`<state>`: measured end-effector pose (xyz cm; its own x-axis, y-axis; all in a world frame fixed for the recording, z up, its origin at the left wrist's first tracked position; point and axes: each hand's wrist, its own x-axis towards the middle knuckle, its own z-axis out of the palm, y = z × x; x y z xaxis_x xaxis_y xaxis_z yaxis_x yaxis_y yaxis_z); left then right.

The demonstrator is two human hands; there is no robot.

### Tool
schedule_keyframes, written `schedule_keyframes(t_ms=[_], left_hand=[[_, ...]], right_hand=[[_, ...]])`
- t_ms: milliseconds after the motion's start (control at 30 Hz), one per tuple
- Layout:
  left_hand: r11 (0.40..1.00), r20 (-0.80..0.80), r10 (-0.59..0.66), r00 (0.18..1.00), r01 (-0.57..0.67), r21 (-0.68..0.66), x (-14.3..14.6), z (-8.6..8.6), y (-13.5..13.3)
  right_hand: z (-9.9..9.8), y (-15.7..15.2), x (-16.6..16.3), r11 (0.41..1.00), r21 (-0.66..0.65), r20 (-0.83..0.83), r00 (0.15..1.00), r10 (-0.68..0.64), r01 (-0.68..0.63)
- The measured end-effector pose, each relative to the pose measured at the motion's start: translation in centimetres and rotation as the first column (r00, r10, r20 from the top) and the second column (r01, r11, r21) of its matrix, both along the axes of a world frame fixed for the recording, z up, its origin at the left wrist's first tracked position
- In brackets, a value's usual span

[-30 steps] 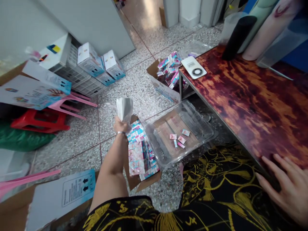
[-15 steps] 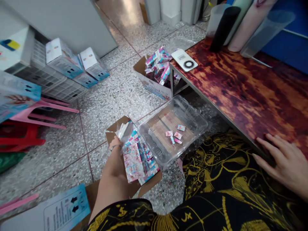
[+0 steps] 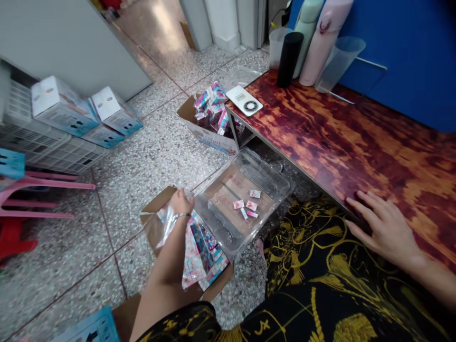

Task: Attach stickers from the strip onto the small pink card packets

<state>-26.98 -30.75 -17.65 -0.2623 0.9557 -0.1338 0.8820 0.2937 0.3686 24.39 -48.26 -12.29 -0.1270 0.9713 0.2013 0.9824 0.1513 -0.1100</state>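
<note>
My left hand (image 3: pixel 182 203) is at the far side of an open cardboard box (image 3: pixel 219 284) on the floor. Its fingers are curled on a clear plastic bag (image 3: pixel 161 229) that spreads over the box's left part. Small pink and blue printed packets (image 3: pixel 194 266) fill the box, some in clear wrap. Touching its right side is a clear plastic tray (image 3: pixel 233 244), with several small printed pieces (image 3: pixel 251 205) lying over brown cardboard. My right hand (image 3: pixel 386 228) rests on the edge of the wood-patterned table (image 3: pixel 320 156), fingers spread, holding nothing.
On the table are a white device with a round dial (image 3: pixel 245 100), a black cylinder (image 3: pixel 290 59), a pink bottle (image 3: pixel 326 42) and a clear cup (image 3: pixel 340 64). Another box of packets (image 3: pixel 210 135) stands by the table leg. White crates (image 3: pixel 71 152), cartons (image 3: pixel 116 111) and a pink stool (image 3: pixel 53 183) are left.
My left hand has moved up and right along the box's far edge, with the clear plastic now lying to its left. My right hand stays on the table edge. The whole view has shifted.
</note>
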Motion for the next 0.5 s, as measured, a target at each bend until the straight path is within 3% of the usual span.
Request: schedule_keyframes(t_ms=[167,300,400,500], left_hand=[[0.975,0.204,-0.191,0.960,0.210,-0.078,11.5,-6.7,2.5],[0.949,0.326,-0.156,0.932,0.233,-0.212,21.2,-11.8,4.7],[0.942,0.341,-0.072,0.937,0.177,-0.287,25.2,-14.0,7.4],[0.937,0.339,-0.026,0.940,0.141,-0.319,27.0,-15.1,9.9]], right_hand=[[-0.4,0.0,0.1,1.000,0.012,-0.008,1.000,0.011,-0.011],[-0.3,0.1,-0.1,1.000,-0.006,-0.010,1.000,0.000,0.000],[0.1,0.3,-0.3,0.999,-0.037,-0.023,1.000,-0.006,0.005],[0.4,0.6,-0.4,0.997,-0.076,-0.025,1.000,-0.014,0.012]])
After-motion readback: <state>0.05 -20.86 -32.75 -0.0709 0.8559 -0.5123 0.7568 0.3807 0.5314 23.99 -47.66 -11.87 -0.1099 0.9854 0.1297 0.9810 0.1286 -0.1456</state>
